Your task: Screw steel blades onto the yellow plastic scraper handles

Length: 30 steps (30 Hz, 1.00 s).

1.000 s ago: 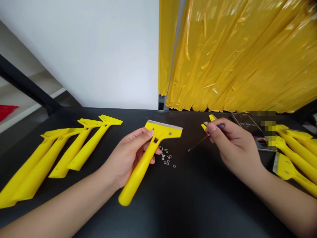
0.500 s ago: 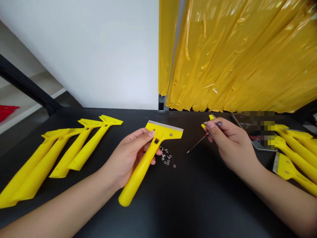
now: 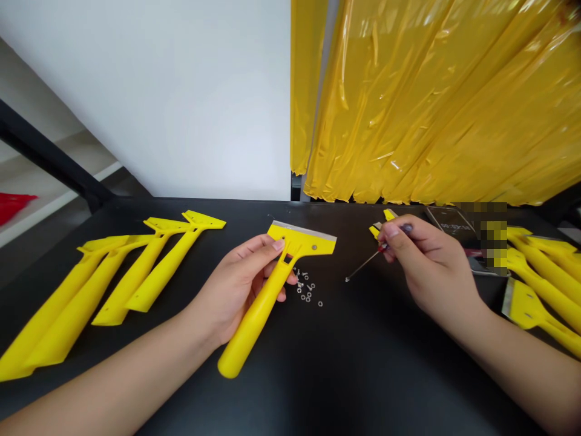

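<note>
My left hand point(image 3: 254, 269) is closed around the neck of a yellow scraper point(image 3: 258, 321), thumb on its head near the left hole. A metal blade point(image 3: 308, 233) runs along the head's top edge, and a screw shows at its right side. Between the fingers of my right hand point(image 3: 422, 254) is a thin screwdriver point(image 3: 365, 264), slanting down to the left. At its tip a tiny metal piece shows, too small to name surely. Small nuts and screws point(image 3: 306, 287) lie loose just right of the scraper's neck.
Several yellow scraper handles point(image 3: 158, 266) lie at the left of the black table point(image 3: 272, 406). More yellow scrapers point(image 3: 529, 306) are at the right, near a phone point(image 3: 449, 221) showing a timer. Smaller yellow pieces point(image 3: 376, 230) lie behind my right hand. A yellow plastic curtain point(image 3: 408, 121) hangs beyond.
The screwdriver and my right hand have shifted very slightly right, and a tiny metal piece now shows more clearly at the tip. My left hand and the scraper stay almost still.
</note>
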Tool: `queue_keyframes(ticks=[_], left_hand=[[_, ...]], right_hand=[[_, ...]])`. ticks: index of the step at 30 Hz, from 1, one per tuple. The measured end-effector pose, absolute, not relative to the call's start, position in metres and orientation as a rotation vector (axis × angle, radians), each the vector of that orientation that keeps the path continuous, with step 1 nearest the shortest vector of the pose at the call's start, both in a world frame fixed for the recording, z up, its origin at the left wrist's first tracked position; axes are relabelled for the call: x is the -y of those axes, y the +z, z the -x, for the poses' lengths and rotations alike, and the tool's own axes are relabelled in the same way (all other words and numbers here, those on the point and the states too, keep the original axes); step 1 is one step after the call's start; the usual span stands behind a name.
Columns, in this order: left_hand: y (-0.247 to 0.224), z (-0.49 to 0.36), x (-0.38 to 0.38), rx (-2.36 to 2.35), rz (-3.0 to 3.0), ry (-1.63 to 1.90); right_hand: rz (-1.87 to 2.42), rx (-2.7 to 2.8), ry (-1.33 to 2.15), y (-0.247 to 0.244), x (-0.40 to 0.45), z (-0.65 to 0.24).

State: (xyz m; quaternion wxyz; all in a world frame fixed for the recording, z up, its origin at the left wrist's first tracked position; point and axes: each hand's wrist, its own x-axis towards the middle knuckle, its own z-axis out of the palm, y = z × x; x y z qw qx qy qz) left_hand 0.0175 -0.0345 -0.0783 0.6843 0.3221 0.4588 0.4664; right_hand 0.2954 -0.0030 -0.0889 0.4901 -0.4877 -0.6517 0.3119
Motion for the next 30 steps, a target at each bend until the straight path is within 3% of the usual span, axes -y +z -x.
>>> queue_keyframes(ticks=[21, 30], left_hand=[[-0.077, -0.022, 0.037, -1.129, -0.802, 1.04], [-0.074, -0.022, 0.04, -1.16, -0.841, 1.015]], right_hand=[[0.871, 2.215, 0.423, -0.062, 0.03, -0.286], [0.983, 2.059, 0.439, -0.062, 0.037, -0.287]])
